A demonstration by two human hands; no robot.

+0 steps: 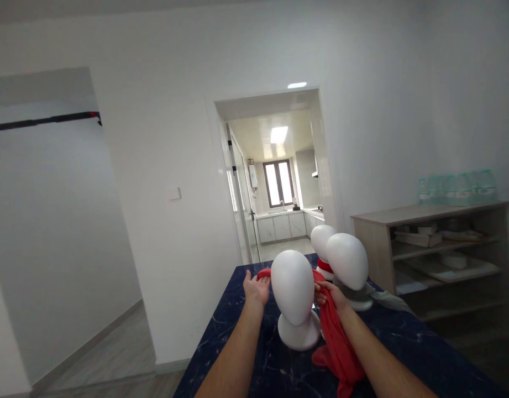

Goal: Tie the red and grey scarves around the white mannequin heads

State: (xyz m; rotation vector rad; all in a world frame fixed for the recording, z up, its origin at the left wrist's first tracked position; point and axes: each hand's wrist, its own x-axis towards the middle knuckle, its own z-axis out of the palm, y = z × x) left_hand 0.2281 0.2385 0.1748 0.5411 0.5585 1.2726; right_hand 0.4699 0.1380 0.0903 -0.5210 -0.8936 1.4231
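Observation:
A white foam mannequin head [293,287] stands upright on the dark blue table, between my two hands. A red scarf [335,331] passes behind its neck side, shows at both sides, and hangs down at the right onto the table. My left hand [257,288] is palm up at the left of the head, thumb apart and fingers stretched out, touching the short bit of scarf there. At the right, my right hand [332,296] has its fingers closed around the scarf. The stretch of scarf behind the head is hidden.
Behind stand two more white mannequin heads: one [349,260] with grey cloth [389,301] at its base, another [321,239] with a red band round its neck. A shelf unit [428,213] at the right bears several water bottles [457,189]. A doorway opens onto a kitchen.

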